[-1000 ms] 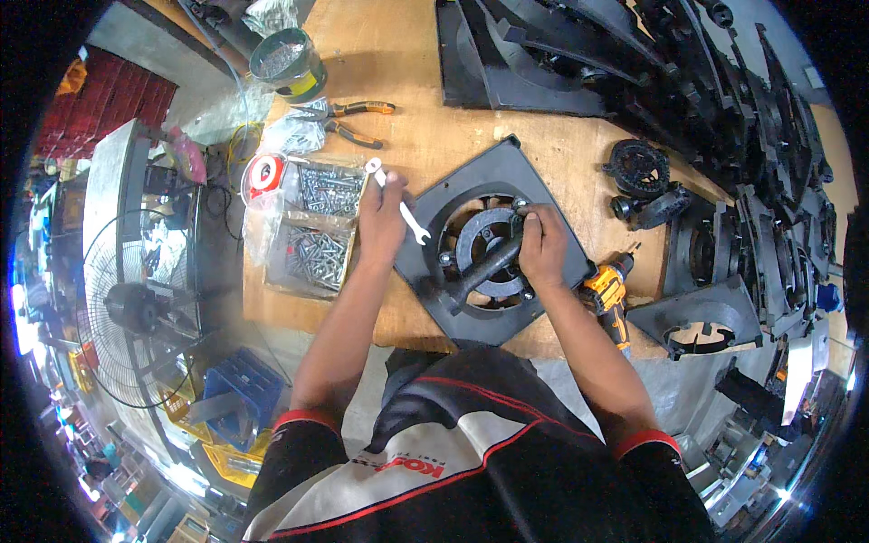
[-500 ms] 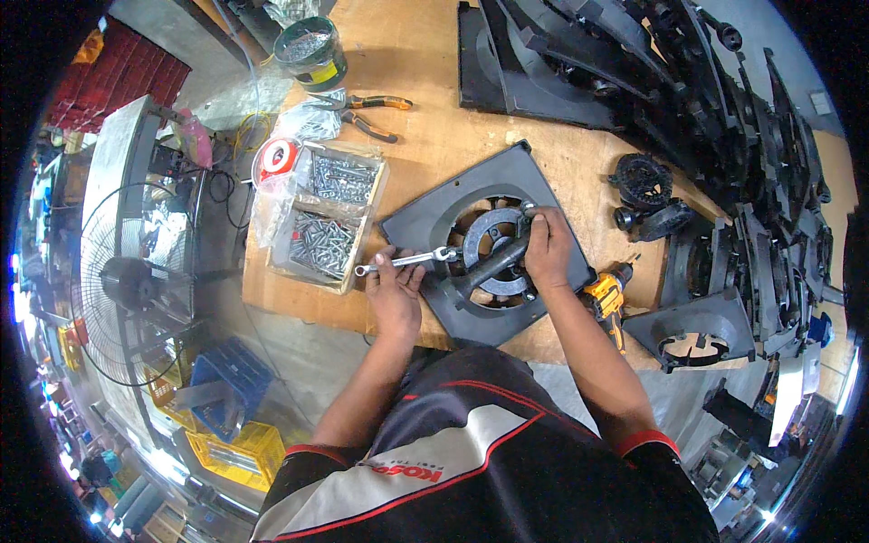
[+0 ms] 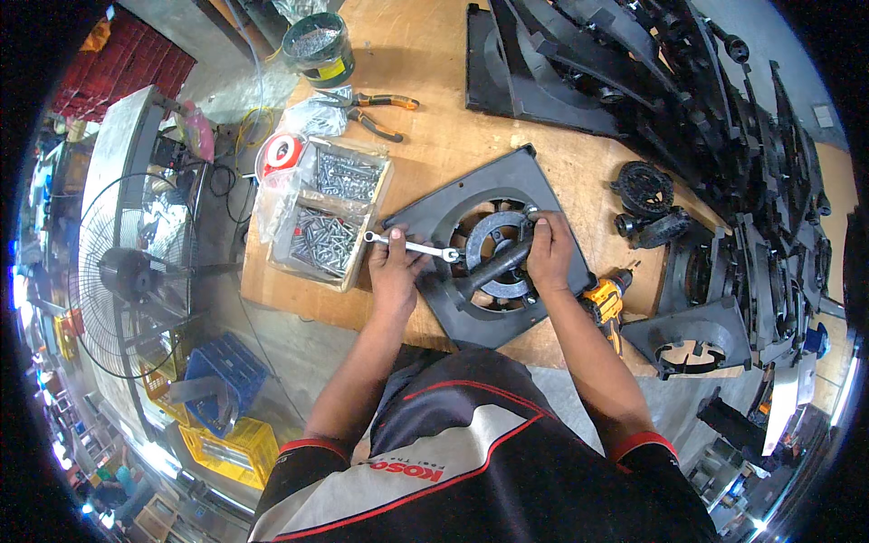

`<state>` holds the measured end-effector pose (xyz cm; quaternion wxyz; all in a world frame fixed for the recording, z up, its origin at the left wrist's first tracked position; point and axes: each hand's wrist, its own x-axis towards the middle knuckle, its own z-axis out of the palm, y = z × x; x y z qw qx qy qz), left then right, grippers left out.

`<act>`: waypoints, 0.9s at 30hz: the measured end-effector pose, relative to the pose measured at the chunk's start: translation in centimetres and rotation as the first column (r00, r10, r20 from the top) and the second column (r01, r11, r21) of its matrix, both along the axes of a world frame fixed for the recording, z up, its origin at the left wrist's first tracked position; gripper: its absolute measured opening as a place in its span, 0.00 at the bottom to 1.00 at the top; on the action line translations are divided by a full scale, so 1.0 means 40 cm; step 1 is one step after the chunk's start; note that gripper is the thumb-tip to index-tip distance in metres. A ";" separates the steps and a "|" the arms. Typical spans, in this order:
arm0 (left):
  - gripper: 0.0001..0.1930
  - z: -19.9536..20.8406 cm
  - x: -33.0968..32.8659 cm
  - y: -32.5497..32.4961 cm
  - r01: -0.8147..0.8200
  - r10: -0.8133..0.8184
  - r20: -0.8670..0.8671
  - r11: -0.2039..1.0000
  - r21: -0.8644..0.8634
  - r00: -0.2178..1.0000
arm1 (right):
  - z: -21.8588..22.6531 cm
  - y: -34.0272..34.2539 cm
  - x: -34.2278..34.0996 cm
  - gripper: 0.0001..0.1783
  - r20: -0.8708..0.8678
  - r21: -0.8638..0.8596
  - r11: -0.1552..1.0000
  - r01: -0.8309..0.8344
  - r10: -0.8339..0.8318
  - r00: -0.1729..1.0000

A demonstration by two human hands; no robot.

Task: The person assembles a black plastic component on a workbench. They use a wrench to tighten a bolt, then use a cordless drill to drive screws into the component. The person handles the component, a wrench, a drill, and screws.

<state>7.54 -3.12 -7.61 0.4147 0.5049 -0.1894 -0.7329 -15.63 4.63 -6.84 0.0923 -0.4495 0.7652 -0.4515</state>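
Observation:
A square black plastic housing [image 3: 453, 201] with a round opening lies turned at an angle on the wooden bench. In its opening sits a grey ring [image 3: 480, 242], crossed by a dark tube-shaped arm [image 3: 500, 269]. My left hand [image 3: 396, 274] grips a silver combination wrench [image 3: 409, 245]; the wrench's far end meets the left side of the ring, where a fastener is too small to make out. With fingers and thumb closed, my right hand [image 3: 549, 252] holds the upper right end of the tube-shaped arm.
Left of the housing stands a divided box [image 3: 348, 279] of screws, a tape roll [image 3: 282, 154] on its corner. Pliers [image 3: 385, 101] and a green bucket [image 3: 317, 52] are beyond. To the right lie a yellow cordless drill [image 3: 605, 299], round black parts [image 3: 644, 187] and stacked black housings [image 3: 751, 217].
The wrench has swung round: its near end, in my left hand, has moved up and away from me. My right hand keeps its hold on the tube-shaped arm.

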 end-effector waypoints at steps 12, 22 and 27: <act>0.14 0.000 -0.072 -0.043 0.000 0.000 -0.017 1.000 0.012 1.000 | 0.002 0.001 -0.003 0.11 0.018 0.014 1.000 0.008 -0.008 1.000; 0.09 -0.019 -0.130 -0.112 0.267 -0.239 0.221 0.958 -0.108 0.946 | 0.014 -0.001 -0.002 0.11 0.036 0.035 0.999 0.021 -0.023 0.999; 0.07 0.000 -0.147 -0.156 0.552 -0.452 0.409 0.817 -0.166 0.793 | 0.023 -0.009 -0.004 0.10 0.009 0.017 1.000 0.012 -0.013 1.000</act>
